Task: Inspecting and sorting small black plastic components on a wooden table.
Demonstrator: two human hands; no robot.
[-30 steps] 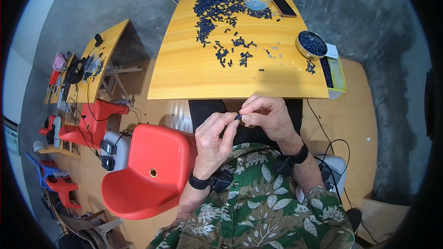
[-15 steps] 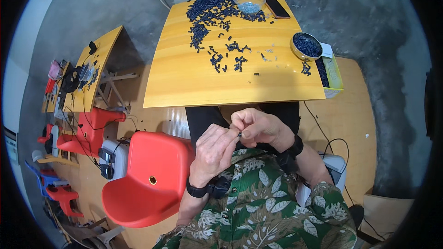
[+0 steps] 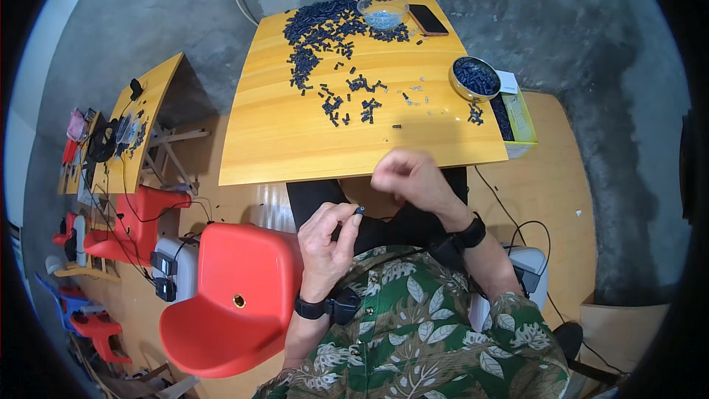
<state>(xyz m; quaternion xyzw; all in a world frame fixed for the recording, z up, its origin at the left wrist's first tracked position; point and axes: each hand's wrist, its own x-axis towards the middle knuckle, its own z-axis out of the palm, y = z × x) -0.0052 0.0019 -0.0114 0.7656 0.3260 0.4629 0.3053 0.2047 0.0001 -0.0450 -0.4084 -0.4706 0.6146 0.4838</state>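
My left hand (image 3: pixel 326 240) is closed, pinching a small dark cylindrical plastic piece (image 3: pixel 360 210) between thumb and fingertips above my lap. Its end points up and to the right. Apart from it, my right hand (image 3: pixel 415 181) hovers by the table's front edge, fingers bent and smeared by motion; whether anything is in them cannot be made out. On the yellow wooden table (image 3: pixel 295 151) lie a large heap of similar dark pieces (image 3: pixel 321 22) and smaller scattered clusters (image 3: pixel 371 109). One single piece (image 3: pixel 397 126) lies closest to the front edge.
A metal bowl (image 3: pixel 455 87) of dark pieces stands at the table's right, beside a yellow box (image 3: pixel 523 122). At the back are a clear bowl (image 3: pixel 385 4) with pale bluish bits and a phone (image 3: pixel 428 20). A red chair (image 3: pixel 247 262) stands to my left.
My right hand has left my left hand and moved forward to the table edge. My left hand keeps the dark piece, now showing at its fingertips. The view has shifted slightly.
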